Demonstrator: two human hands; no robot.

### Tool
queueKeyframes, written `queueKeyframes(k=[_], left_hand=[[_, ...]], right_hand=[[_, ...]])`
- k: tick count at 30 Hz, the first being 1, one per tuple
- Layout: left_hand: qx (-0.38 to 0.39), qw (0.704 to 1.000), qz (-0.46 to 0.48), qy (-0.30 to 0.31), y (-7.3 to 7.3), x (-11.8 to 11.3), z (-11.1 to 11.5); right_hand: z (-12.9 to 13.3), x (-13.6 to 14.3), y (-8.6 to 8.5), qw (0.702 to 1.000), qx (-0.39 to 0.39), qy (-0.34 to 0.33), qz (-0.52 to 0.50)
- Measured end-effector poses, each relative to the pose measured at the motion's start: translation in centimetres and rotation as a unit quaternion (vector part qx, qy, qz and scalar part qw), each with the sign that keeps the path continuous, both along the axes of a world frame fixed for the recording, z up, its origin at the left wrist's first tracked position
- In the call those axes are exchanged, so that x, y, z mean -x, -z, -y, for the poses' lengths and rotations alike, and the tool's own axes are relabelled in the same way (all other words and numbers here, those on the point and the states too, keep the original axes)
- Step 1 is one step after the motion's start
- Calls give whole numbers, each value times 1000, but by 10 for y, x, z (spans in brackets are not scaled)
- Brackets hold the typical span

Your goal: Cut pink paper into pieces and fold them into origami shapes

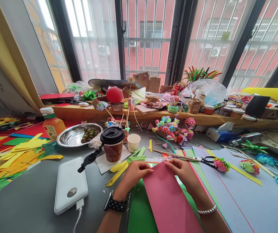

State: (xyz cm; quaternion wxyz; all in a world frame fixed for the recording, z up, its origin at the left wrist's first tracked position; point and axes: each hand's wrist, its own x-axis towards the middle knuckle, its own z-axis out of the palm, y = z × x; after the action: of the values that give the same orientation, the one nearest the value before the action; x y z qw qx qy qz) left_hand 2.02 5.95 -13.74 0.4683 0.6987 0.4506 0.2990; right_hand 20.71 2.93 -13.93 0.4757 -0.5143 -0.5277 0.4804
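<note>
A sheet of pink paper slants toward me, its far edge raised between my hands. My left hand pinches the far left corner. At the far right corner, my right hand grips the same sheet between thumb and fingers. Beneath the pink sheet lies green paper. Scissors rest beyond my right hand, on a stack of pale paper sheets. Folded yellow and green strips lie just left of my left hand.
A lidded coffee cup, a paper cup and a metal plate with grapes stand at the back left. A white power bank lies at left, near colored scraps. Paper flowers are at the back.
</note>
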Motion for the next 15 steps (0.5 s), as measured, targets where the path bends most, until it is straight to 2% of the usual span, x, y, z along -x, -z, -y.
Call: queueKeyframes(k=[6,12,15], left_hand=[[-9,999,-28,28,-1,-2,3],[-21,999,-41,-15,-1,2,1],[-13,999,-43,9,1,2,1]], right_hand=[[0,5,3,1000,-11,-16,16],[2,0,0,998,13,-55,32],[1,-2,-1,995,8,-81,63]])
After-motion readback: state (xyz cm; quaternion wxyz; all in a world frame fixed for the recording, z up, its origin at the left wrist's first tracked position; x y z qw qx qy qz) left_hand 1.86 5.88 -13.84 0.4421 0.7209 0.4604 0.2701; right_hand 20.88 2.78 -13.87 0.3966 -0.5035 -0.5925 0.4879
